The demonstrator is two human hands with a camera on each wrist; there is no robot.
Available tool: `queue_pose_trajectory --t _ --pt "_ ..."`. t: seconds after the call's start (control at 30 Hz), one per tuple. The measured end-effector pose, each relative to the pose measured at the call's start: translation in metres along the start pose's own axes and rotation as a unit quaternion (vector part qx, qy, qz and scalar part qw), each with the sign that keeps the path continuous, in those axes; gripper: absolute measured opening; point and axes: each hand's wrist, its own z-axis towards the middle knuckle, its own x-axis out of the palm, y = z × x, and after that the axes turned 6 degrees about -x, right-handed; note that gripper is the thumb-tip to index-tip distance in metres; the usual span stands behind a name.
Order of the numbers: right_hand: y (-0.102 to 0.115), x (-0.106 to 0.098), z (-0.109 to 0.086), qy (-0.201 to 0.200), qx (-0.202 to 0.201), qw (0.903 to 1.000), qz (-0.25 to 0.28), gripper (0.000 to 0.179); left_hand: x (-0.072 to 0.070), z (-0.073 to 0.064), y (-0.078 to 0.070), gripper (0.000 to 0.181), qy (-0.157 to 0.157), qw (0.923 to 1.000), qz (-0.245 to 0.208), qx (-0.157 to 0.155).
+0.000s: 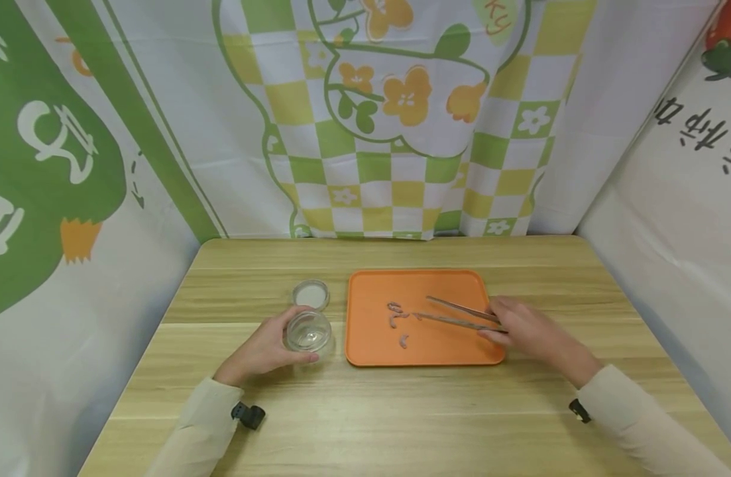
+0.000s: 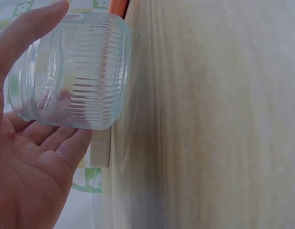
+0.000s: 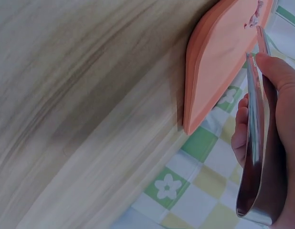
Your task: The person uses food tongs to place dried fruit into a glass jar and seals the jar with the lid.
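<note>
My left hand grips a small clear glass jar between thumb and fingers. The jar's mouth faces up, and its ribbed wall shows in the left wrist view. Over the orange tray, my right hand holds metal tongs with their arms apart. The tips point left, the lower one right by several small, curled, pinkish-grey pieces lying on the tray. In the right wrist view the bent end of the tongs sits by the palm and the thumb lies along one arm.
Behind the jar, a round lid lies on the wooden table, left of the tray. A checked, flowered cloth hangs at the table's back edge, with printed sheets on both sides.
</note>
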Motion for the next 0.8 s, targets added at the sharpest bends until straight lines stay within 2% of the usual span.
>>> queue_pose_trajectory --t 0.33,0.57,0.8 --pt "0.004 0.008 0.002 0.011 0.0 0.9998 -0.013 0.027 0.001 0.001 0.004 0.093 0.003 1.0 -0.002 0.008" --pt "0.007 0.012 0.002 0.025 0.014 0.9996 0.009 0.022 0.001 0.001 0.003 0.093 0.005 1.0 -0.001 0.007" --pt "0.008 0.013 0.004 0.013 0.001 0.9996 0.025 0.02 0.0 0.001 0.003 0.091 0.002 1.0 0.004 0.007"
